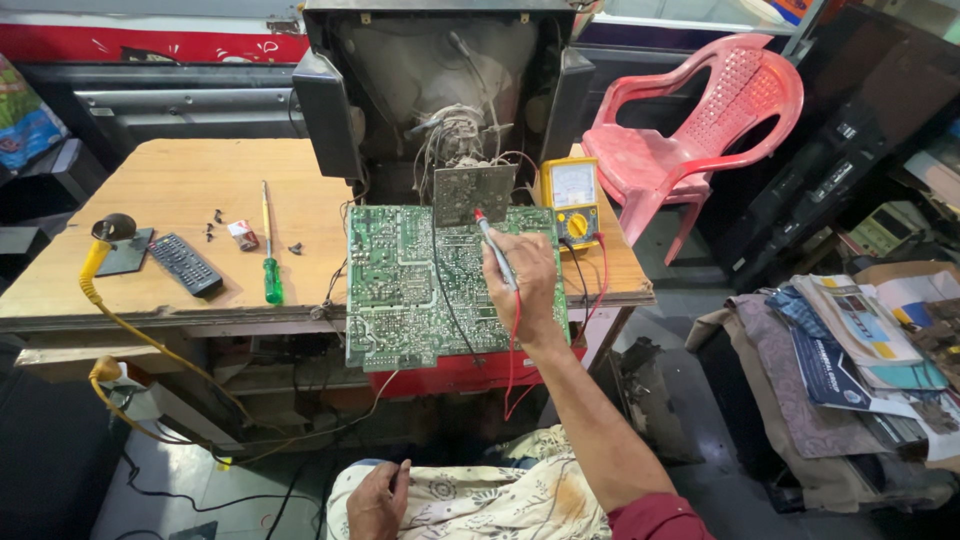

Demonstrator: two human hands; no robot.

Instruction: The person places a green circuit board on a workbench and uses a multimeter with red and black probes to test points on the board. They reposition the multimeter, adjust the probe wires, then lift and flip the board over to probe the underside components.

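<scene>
1 hand (522, 285) extended, pinching probe (495, 248) over board (400, 290).

Maroon short sleeve (655, 518), pale floral-print cloth (480, 500) over lap

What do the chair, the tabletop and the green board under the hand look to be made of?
Chair: moulded red plastic, dull and scuffed, with a perforated back. Tabletop: probably plywood or laminate, matt tan with a layered-looking edge. Green board: likely a fibreglass circuit board, dotted with silvery solder points; the right hand holds a red-tipped probe on it.
</scene>
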